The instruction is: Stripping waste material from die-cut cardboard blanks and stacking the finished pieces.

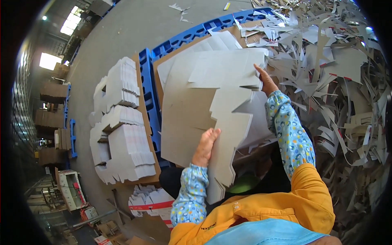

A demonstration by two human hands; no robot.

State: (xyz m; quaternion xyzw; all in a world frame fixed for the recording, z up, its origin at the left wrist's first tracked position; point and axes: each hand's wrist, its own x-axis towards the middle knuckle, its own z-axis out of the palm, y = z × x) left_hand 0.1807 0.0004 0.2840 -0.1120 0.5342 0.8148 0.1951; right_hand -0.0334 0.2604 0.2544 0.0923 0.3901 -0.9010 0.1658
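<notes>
A thin stack of die-cut cardboard sheets (230,114), grey-white with notched edges, slants from the pallet toward my lap. My left hand (207,145) is closed around its left edge, with the thumb on top. At the far right edge, my right hand (267,81) grips the sheets with the thumb raised along the side; its other fingers are mostly hidden. Beneath them lies a larger pile of cardboard sheets (183,126), white and grey-brown, resting on a brown board over a blue plastic pallet (179,38).
Neat stacks of die-cut white cardboard (126,143) stand on a board to the left. Loose cardboard scraps (339,81) heap up along the right side. Bundled pieces with a red band (153,206) lie at lower left. A green round object (243,183) shows below the sheets.
</notes>
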